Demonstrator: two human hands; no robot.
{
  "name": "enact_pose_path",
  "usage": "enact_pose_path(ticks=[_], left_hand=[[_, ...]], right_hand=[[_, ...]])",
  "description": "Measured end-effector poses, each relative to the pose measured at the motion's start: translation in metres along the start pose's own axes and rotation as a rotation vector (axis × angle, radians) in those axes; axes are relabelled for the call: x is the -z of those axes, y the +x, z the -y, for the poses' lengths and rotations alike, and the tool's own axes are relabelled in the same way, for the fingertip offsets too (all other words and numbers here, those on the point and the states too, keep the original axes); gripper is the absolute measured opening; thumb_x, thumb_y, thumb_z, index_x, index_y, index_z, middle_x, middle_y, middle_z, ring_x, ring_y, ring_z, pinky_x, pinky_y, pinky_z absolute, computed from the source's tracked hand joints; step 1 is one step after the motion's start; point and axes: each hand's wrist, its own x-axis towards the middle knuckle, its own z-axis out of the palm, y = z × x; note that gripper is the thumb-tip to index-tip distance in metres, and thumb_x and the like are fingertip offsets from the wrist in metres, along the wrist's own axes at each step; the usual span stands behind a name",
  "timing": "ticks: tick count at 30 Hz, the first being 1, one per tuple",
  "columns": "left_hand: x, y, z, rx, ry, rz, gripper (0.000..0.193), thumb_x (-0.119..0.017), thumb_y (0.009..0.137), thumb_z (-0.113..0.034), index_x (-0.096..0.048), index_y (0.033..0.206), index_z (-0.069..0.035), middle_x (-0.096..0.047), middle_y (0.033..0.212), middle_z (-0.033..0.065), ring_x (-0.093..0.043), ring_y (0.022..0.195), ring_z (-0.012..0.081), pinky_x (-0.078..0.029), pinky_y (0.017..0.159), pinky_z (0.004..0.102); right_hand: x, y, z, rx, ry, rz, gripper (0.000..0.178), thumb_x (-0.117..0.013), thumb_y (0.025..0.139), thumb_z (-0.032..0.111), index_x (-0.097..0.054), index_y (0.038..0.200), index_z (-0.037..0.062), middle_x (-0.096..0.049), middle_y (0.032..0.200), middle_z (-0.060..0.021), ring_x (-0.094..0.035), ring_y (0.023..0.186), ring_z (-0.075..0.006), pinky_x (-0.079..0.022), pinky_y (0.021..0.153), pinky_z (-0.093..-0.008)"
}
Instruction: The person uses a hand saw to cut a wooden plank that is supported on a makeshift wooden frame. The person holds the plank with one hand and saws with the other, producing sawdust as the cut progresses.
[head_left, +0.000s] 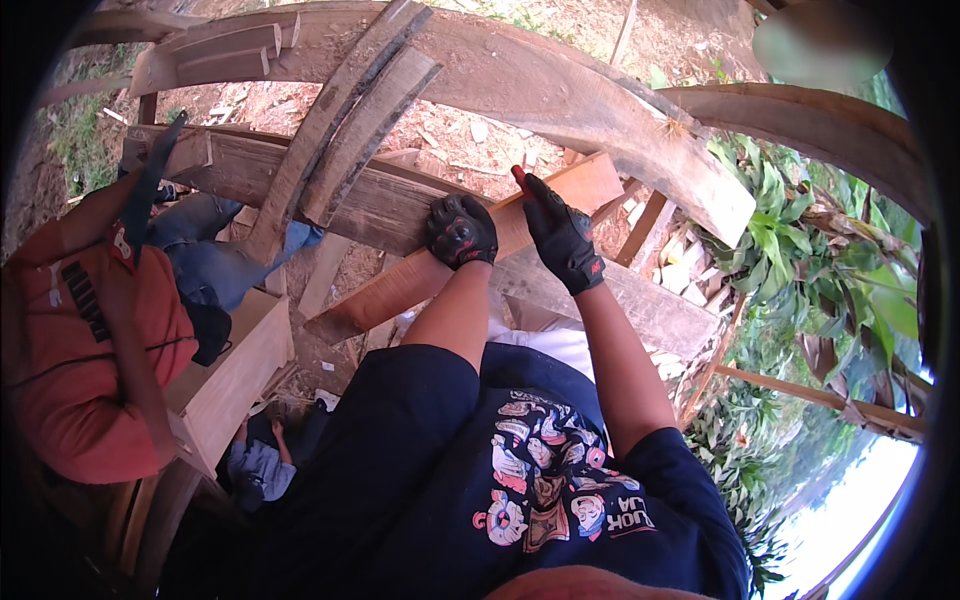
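A reddish-brown wooden board lies slantwise across the bench in front of me. My left hand, in a black glove, is closed on the board's far edge with its fingers curled; the fingertips are hidden. To its right, my right hand, gloved alike, is held edge-on above the board's right part. A slim thing with a red end sticks out past its fingers; the glove covers the rest, and I cannot tell its kind.
Thick beams curve across the far side, with two narrow pieces leaning over them. At the left stands a person in an orange shirt, beside a pale wooden box-like piece. Another person is lower left. Leafy plants grow at right.
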Motion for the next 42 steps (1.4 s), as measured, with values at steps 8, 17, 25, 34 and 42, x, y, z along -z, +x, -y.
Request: enact_pose_path(ticks=[8,17,25,34,42], left_hand=[[-0.003,0.007,-0.014,-0.028,-0.01,-0.003,0.03,-0.057,0.106,-0.037,-0.075,0.106,-0.013,-0.072,0.115,0.0131,-0.072,0.107,0.0358,-0.058,0.097,0.051],[0.001,0.002,-0.009,-0.001,0.039,0.071,0.036,-0.053,0.108,-0.042,-0.073,0.115,-0.013,-0.07,0.122,0.0139,-0.069,0.116,0.0352,-0.058,0.097,0.0506],[-0.004,0.002,-0.007,0.011,0.085,0.068,0.037,-0.052,0.109,-0.045,-0.072,0.116,-0.015,-0.07,0.123,0.0121,-0.07,0.115,0.0337,-0.06,0.095,0.0503],[0.008,-0.001,-0.008,-0.023,0.093,0.062,0.038,-0.054,0.108,-0.044,-0.074,0.111,-0.012,-0.071,0.118,0.0137,-0.071,0.111,0.0346,-0.06,0.092,0.0509],[0.009,0.003,-0.009,-0.037,0.003,0.061,0.034,-0.057,0.105,-0.041,-0.075,0.109,-0.013,-0.072,0.116,0.0131,-0.072,0.109,0.0349,-0.06,0.092,0.0506]], right_hand=[[0.019,-0.001,0.018,-0.08,-0.039,-0.067,0.041,-0.06,0.112,0.024,-0.066,0.151,0.0124,-0.077,0.131,-0.0203,-0.076,0.117,-0.0406,-0.06,0.097,-0.0477],[0.11,-0.109,0.118,-0.249,-0.079,0.029,0.046,-0.059,0.11,0.013,-0.061,0.155,0.0124,-0.074,0.139,-0.0204,-0.075,0.118,-0.0427,-0.061,0.097,-0.0488],[0.149,-0.195,0.173,-0.412,-0.062,-0.015,0.042,-0.06,0.111,0.017,-0.065,0.152,0.0083,-0.073,0.138,-0.0269,-0.075,0.122,-0.0416,-0.061,0.102,-0.0476],[0.146,-0.137,0.183,-0.327,-0.193,0.085,0.047,-0.056,0.111,0.014,-0.06,0.158,0.0148,-0.073,0.138,-0.0235,-0.075,0.114,-0.0437,-0.061,0.095,-0.0484],[0.126,-0.089,0.161,-0.309,-0.208,0.076,0.043,-0.056,0.109,0.013,-0.066,0.15,0.0113,-0.076,0.131,-0.0225,-0.076,0.112,-0.0436,-0.061,0.094,-0.0491]])
